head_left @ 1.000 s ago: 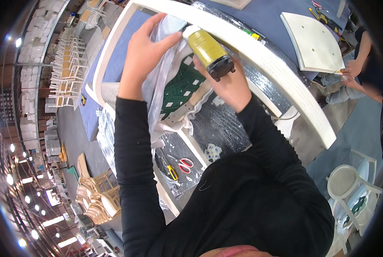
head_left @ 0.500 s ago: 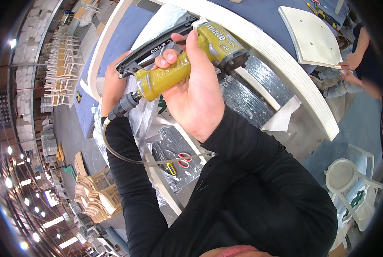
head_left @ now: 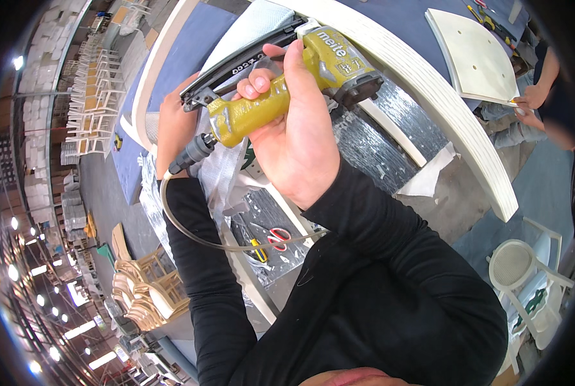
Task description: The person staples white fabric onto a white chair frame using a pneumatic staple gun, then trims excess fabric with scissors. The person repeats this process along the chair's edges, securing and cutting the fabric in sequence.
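Note:
My right hand [head_left: 300, 128] is wrapped round the yellow grip of a pneumatic staple gun [head_left: 255, 112], with the thumb along its upper side. A thin air hose [head_left: 179, 225] loops down from the grey coupling at the grip's end. Behind the gun's black magazine, my left hand [head_left: 175, 128] reaches toward the pale curved wooden frame [head_left: 422, 80]; its fingers are mostly hidden. A pale woven mesh [head_left: 252, 32] shows beyond the magazine. Below the grip hangs a translucent whitish strip [head_left: 222, 172].
Red-handled scissors [head_left: 279, 239] and a yellow utility knife [head_left: 258, 251] lie on the plastic-covered surface nearby. At right, a co-worker's hands [head_left: 530, 103] are at a white panel [head_left: 471, 55]. A white chair [head_left: 512, 264] stands lower right; stacked chair frames [head_left: 142, 289] stand lower left.
The staple gun and my right hand have shifted slightly right and down in view. The frame and surroundings have shifted a little too. My grip on the gun stays the same.

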`<state>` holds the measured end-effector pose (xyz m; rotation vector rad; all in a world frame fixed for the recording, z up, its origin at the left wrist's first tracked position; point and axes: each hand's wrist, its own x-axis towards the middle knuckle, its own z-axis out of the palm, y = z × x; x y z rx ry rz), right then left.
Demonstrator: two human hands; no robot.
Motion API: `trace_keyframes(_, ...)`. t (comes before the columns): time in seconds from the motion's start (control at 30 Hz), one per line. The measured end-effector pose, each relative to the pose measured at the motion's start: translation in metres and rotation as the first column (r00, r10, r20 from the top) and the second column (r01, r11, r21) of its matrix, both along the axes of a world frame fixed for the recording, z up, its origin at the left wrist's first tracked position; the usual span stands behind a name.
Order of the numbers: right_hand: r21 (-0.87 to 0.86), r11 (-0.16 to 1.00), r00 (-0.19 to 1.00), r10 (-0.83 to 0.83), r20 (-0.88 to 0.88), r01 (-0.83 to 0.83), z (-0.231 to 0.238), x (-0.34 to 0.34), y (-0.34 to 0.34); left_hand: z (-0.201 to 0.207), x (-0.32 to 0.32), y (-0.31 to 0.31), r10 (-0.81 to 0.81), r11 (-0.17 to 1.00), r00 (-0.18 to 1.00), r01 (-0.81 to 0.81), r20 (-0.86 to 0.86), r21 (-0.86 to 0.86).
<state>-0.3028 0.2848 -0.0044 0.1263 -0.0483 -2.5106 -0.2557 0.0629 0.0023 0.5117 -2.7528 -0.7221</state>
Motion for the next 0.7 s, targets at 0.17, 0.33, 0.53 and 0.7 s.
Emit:
trace_keyframes(0.17,0.062,0.998,0.999,0.023,-0.042,-0.020,-0.003,0.000,0.002,-0.002,-0.002,0.004,0.012,0.999,0.999,-0.010,-0.036,0.047)
trace_keyframes(0.33,0.086,0.993,0.989,0.089,-0.119,-0.079,-0.009,-0.011,0.010,-0.001,-0.004,0.008,0.016,1.000,0.999,-0.016,-0.031,0.020)
trace_keyframes(0.53,0.028,0.985,0.972,0.170,-0.164,-0.168,-0.017,-0.023,0.016,-0.011,-0.005,-0.009,-0.033,0.999,0.995,0.034,-0.094,0.016)
trace_keyframes(0.7,0.132,0.956,0.926,0.287,-0.246,-0.262,-0.044,-0.018,0.063,-0.005,0.000,0.012,0.036,0.995,0.979,-0.017,-0.200,0.097)
